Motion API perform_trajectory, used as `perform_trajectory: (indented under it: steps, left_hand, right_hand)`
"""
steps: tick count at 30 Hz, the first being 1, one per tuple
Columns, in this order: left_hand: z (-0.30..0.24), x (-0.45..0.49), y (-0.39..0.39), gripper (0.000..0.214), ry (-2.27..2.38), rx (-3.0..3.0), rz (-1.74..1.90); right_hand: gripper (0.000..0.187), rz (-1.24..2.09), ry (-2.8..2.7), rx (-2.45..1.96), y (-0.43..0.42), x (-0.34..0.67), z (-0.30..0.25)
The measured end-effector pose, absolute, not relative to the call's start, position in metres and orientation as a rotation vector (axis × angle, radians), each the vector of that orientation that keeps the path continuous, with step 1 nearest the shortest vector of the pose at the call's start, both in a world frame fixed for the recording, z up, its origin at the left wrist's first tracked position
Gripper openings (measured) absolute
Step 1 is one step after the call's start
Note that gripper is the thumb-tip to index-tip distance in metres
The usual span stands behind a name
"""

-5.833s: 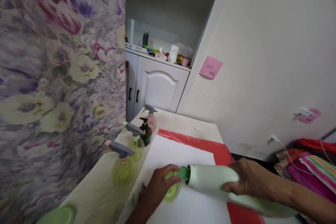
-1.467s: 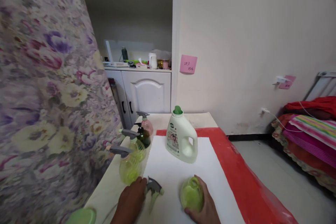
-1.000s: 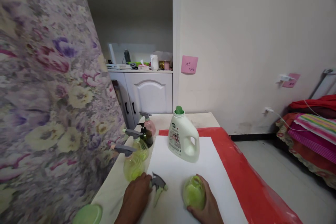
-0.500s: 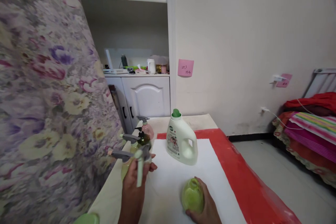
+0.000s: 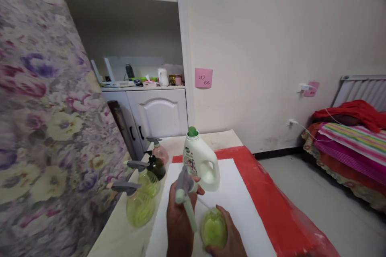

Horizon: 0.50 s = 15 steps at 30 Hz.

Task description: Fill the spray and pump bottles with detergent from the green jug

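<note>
1. Pale wall [image 5: 256, 48] fills much of the view, a pink note [image 5: 203, 78] stuck on it near the white cupboard [image 5: 159, 112]; a flowered curtain [image 5: 39, 108] hangs at the left, and a bed [image 5: 343, 156] with striped covers stands at the far right.
2. Cream-topped, the bench [image 5: 114, 233] bears a red sheet [image 5: 262, 204] and, partly over it, white paper [image 5: 232, 192].
3. Along the bench's left side four bottles stand upright in a row: a near yellow-green sprayer [image 5: 140, 209], a second yellow-green sprayer [image 5: 149, 184], a dark pump bottle [image 5: 157, 167] and, farthest off, a pink sprayer [image 5: 160, 153].
4. Beyond the hands, a pale green jug [image 5: 196, 154] stands upright on the paper, its darker green spout [image 5: 192, 131] showing at the top.
5. The left hand [image 5: 177, 220] grips a grey and pale green spray head [image 5: 182, 188], raised above the paper.
6. The right hand [image 5: 227, 233] is closed round the right side of a round bottle [image 5: 214, 229], yellow-green, in front of the jug (its base is hard to make out).
7. From the spray head a thin tube [image 5: 206, 204] slants down to the round bottle's mouth; I cannot tell whether its tip is inside.
</note>
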<state>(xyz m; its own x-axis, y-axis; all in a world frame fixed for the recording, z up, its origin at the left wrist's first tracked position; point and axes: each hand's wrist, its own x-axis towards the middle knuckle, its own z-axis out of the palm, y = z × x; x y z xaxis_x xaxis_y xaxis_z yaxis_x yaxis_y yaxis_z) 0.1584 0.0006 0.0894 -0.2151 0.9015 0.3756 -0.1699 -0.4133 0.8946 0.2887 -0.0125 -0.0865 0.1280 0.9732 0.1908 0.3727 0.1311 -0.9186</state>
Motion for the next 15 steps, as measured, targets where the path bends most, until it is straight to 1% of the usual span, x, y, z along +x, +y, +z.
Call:
perform_trajectory:
  steps: [3,6,11,15]
  left_hand:
    - [0.08,0.168,0.005,0.02,0.89,1.237,1.591]
    - [0.073,0.168,0.007,0.028,0.846,1.213,1.537]
    - [0.082,0.167,-0.002,0.034,0.88,1.221,1.474]
    - [0.086,0.177,-0.012,0.037,0.848,1.248,1.361]
  right_hand:
    - [0.095,0.807,-1.421,-1.426,-0.012,0.289,-0.083]
    - [0.094,0.815,-1.421,-1.415,-0.013,0.291,-0.082]
    - [0.094,0.826,-1.412,-1.35,-0.012,0.292,-0.08]
    - [0.091,0.824,-1.384,-1.344,-0.013,0.289,-0.067]
